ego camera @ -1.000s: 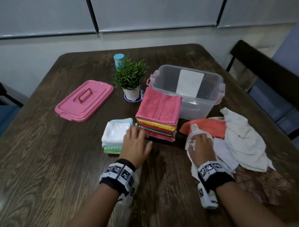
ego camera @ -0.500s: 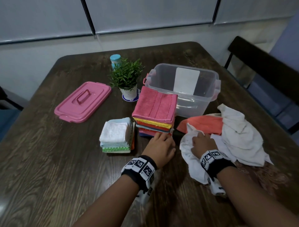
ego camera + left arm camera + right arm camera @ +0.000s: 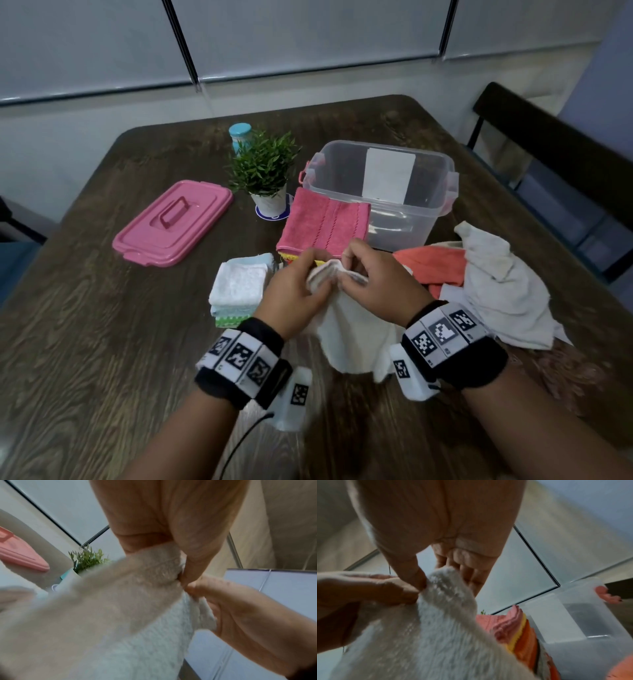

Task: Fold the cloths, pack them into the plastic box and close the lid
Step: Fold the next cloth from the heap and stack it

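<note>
White terry cloth (image 3: 352, 337) hangs in front of the clear plastic box (image 3: 383, 192), pinched at its top edge by left hand (image 3: 294, 294) and right hand (image 3: 373, 284). Bunched corners could slip, leaving a crooked fold.

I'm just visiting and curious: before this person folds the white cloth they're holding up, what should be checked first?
1. Left hand grips white cloth: ok.
2. Right hand pinches its top edge: ok.
3. Cloth spread flat: not ok, bunched at the grip.
4. Plastic box open: ok; pink lid lies on the table.
5. Box empty: ok, nothing visible inside.
6. Unfolded pile finished: not ok.
</note>
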Tool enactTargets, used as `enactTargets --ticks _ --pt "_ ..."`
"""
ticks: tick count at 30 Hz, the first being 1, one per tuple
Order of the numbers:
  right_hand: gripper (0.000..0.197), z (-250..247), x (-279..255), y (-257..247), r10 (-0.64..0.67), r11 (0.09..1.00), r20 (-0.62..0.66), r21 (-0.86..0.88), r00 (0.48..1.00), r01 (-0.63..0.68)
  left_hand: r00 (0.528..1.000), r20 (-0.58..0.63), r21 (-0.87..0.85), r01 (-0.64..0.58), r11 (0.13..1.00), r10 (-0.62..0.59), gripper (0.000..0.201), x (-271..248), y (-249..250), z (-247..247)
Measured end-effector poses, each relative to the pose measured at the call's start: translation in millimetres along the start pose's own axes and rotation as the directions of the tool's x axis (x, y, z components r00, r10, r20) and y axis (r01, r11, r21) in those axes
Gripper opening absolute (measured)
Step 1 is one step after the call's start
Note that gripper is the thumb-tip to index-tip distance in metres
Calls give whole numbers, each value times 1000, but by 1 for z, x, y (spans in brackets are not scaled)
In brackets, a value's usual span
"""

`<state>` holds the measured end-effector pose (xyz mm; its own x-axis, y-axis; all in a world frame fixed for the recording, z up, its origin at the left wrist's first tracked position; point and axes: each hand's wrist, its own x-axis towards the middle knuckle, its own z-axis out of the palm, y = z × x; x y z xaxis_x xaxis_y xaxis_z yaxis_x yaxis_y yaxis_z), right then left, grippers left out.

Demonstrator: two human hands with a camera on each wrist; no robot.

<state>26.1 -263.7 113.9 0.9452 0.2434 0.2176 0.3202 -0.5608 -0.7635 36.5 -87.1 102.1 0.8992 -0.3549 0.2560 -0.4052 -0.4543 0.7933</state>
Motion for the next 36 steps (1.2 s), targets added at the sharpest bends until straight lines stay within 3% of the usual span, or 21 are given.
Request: enactTargets --ticks 6,11,15,20,23,25,29,34,36 --pt "34 0 11 -22 -29 1000 144 4 989 29 995 -97 -132 -14 991 1 29 0 13 -48" --pt "19 3 18 -46 -142 989 142 -20 980 146 983 -181 -122 6 992 -28 16 2 20 -68" --pt "36 -8 23 -54 -213 972 62 -89 975 218 981 -191 -34 -18 999 12 7 1 25 -84" --pt "29 -28 22 -69 -175 982 -112 -93 978 165 974 -178 181 -105 978 137 39 2 36 -101" --pt "27 -32 21 -83 -177 984 -189 -53 966 170 974 -145 243 -133 961 171 26 5 52 -104" --pt "27 -34 20 -89 -178 984 -212 -40 961 174 976 -146 237 -123 964 161 17 7 59 -105" --pt "22 -42 17 -98 -158 985 -208 33 965 169 975 -146 243 -128 961 167 39 6 59 -109" --pt "16 -51 14 -108 -161 971 -193 145 968 191 983 -87 134 -147 980 160 30 1 68 -112" --pt "17 -53 14 -116 -183 959 -206 180 961 221 986 -39 105 -157 982 162 41 1 80 -109"
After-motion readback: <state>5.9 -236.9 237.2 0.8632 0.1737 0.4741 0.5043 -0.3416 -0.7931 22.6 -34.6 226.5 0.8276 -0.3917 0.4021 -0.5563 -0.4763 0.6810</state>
